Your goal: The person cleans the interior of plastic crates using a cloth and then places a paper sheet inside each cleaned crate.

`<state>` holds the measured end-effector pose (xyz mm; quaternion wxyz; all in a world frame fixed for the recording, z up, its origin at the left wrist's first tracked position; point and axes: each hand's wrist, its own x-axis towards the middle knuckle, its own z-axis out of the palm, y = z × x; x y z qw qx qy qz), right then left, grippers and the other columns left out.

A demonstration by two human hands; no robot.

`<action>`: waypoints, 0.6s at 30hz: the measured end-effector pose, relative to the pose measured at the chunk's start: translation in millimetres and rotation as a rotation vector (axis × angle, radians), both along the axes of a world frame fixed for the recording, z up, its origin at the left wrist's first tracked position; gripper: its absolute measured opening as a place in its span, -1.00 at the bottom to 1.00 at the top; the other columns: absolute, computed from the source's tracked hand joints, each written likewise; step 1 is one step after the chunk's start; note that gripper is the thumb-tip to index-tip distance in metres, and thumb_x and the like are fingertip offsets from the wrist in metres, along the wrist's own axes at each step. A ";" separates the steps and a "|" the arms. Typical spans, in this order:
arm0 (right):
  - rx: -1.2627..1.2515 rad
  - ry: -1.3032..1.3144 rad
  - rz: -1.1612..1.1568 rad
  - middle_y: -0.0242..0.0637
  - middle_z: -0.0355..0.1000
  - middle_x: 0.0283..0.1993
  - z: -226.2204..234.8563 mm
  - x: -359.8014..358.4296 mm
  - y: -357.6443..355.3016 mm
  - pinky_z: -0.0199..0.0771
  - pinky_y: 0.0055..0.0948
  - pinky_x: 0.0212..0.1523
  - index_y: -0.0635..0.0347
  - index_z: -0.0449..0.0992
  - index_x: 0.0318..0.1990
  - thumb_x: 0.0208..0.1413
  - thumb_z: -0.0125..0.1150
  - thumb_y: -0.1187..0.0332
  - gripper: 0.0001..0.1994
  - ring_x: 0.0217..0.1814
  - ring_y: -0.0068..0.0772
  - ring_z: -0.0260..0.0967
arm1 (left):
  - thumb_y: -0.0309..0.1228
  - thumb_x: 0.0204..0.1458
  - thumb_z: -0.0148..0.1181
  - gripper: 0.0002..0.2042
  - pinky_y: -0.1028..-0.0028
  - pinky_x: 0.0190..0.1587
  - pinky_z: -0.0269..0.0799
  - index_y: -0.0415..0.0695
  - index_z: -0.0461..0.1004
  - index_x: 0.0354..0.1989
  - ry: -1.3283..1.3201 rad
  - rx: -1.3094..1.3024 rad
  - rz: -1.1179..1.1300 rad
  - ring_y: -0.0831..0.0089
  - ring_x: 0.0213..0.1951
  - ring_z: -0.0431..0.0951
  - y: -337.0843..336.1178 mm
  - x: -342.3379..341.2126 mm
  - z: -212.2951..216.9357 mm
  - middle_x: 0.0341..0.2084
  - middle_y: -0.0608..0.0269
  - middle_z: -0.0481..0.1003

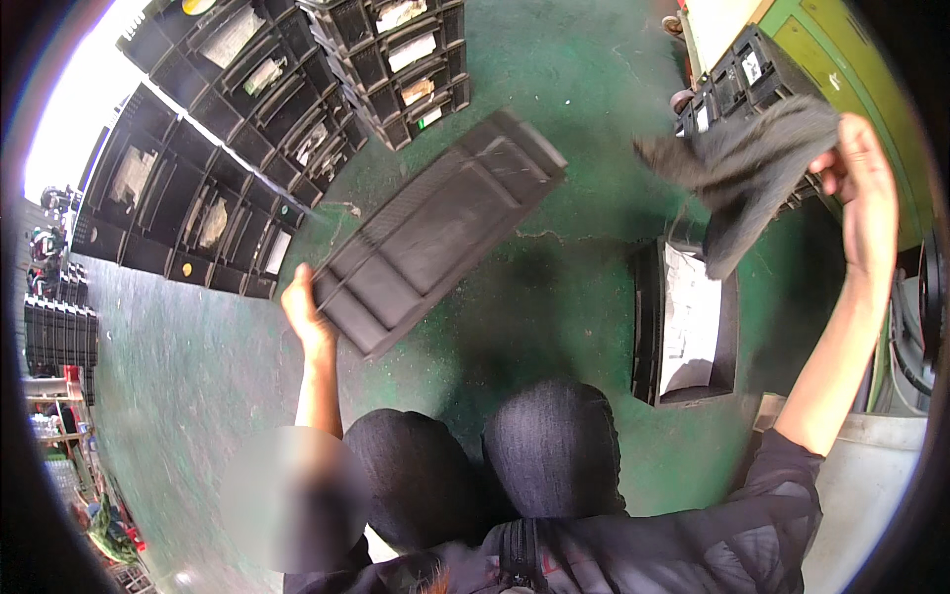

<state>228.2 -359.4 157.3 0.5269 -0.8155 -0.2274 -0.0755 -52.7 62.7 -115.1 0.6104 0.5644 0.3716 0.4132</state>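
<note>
My left hand (307,307) grips the near left end of a long black plastic tray (426,238), which slants up and away over the green floor in front of my knees. Shallow raised ribs divide its face into sections. Raised out to the right, my right hand (861,178) pinches a dark grey cloth (752,158) by one corner. The cloth hangs loose toward the left and is smeared by motion, apart from the tray.
Stacked black crates (188,198) with paper labels stand at the left, with another stack (396,69) behind. Below the cloth, a black bin (648,327) has white paper inside. More black crates (737,79) stand beside a green cabinet (831,69). A pale bin (881,445) sits near my right elbow.
</note>
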 end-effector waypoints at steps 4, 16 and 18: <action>0.143 -0.210 0.364 -0.27 0.39 -0.41 41.0 -6.1 27.9 0.18 -0.64 -0.53 0.30 0.41 -0.19 0.16 -0.02 0.15 -0.67 -0.49 -0.51 0.31 | -0.47 -0.11 0.13 -0.69 0.45 -0.60 0.10 -0.18 0.21 -0.81 0.000 0.822 -0.484 0.49 -0.72 0.21 -49.7 50.8 12.7 -0.81 0.32 0.23; -0.242 0.289 0.531 -0.42 0.36 -0.43 -151.6 13.5 153.0 0.26 -0.57 -0.40 0.20 0.42 -0.16 0.10 0.04 0.20 -0.72 -0.36 -0.59 0.27 | -0.38 -0.21 0.26 -0.75 0.28 0.13 0.10 -0.18 0.37 -0.37 0.378 1.213 -1.121 0.20 -0.05 0.32 -82.7 -40.0 -90.1 -0.24 0.16 0.37; -0.721 0.007 0.459 -0.22 0.34 -0.18 -227.1 7.3 152.7 0.35 -0.41 -0.22 0.22 0.34 -0.04 0.06 0.07 0.20 -0.64 -0.16 -0.35 0.33 | -0.32 -0.11 0.19 -0.65 0.23 0.18 0.02 -0.22 0.33 -0.17 0.456 1.125 -0.769 0.11 0.06 0.23 -71.3 -31.4 -93.4 -0.11 0.04 0.33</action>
